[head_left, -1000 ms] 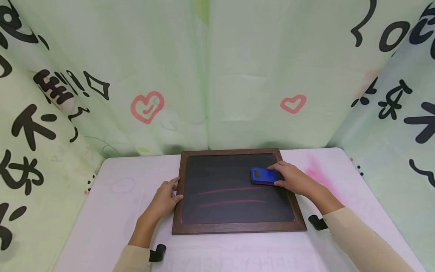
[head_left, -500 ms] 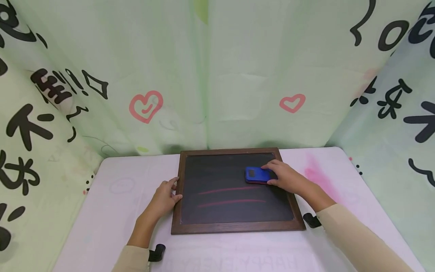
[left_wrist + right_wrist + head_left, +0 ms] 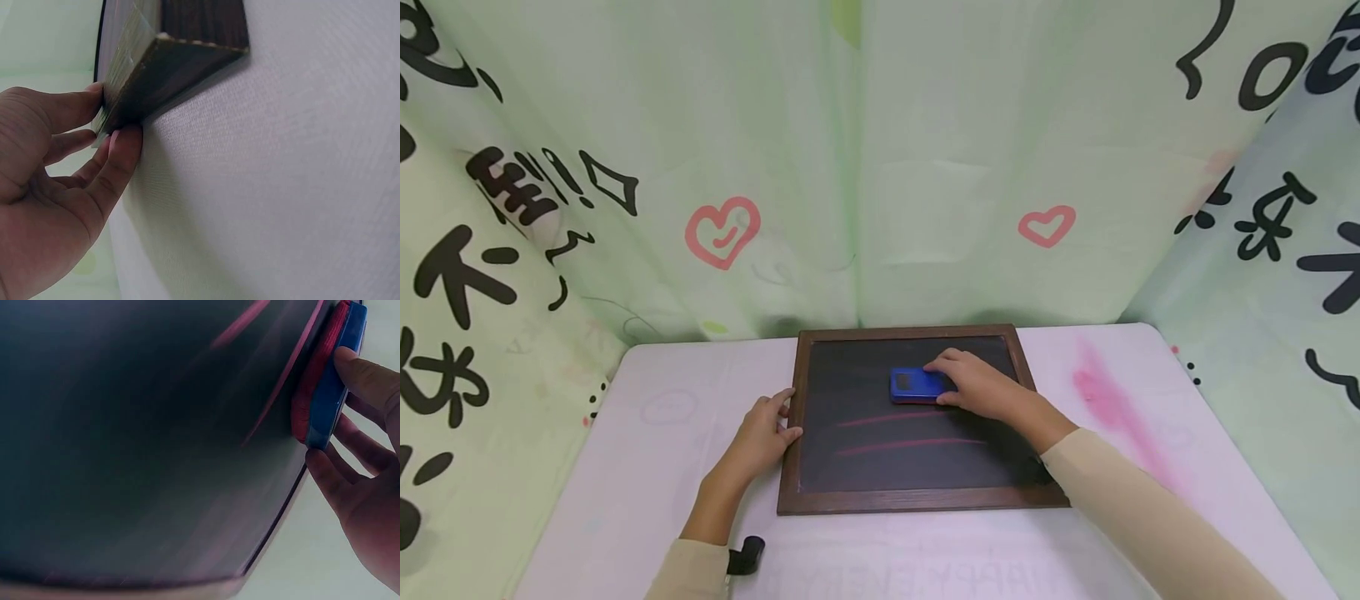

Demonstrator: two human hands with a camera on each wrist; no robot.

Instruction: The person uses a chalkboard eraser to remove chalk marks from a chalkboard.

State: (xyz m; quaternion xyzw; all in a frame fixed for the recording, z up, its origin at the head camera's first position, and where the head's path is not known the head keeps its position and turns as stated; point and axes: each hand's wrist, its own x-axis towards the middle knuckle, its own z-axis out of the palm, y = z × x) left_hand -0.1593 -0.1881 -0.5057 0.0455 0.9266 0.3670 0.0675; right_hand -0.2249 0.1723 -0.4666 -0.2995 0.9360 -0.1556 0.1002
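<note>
A blue eraser (image 3: 913, 385) with a red felt underside lies against the chalkboard (image 3: 880, 473), just above two pink chalk lines (image 3: 910, 447). My right hand (image 3: 981, 385) grips the eraser's right end. Thumb and fingers hold its blue back in the right wrist view, the red felt (image 3: 312, 381) facing the dark surface. Faint pink smears show there too. At the left side of the brown wooden frame (image 3: 917, 502), my left hand (image 3: 762, 437) holds the edge between thumb and fingers; the left wrist view shows its fingertips at the frame's side, low by the tabletop.
The chalkboard rests on a white table (image 3: 700, 367) with a pink stain (image 3: 1108, 396) on the right. A pale green curtain (image 3: 925, 167) with black writing and pink hearts closes off the back and sides. A black strap piece (image 3: 747, 556) sits by the left sleeve.
My right hand has slid the eraser leftward across the upper part of the chalkboard, above the upper pink line. My left hand stays on the frame's left edge.
</note>
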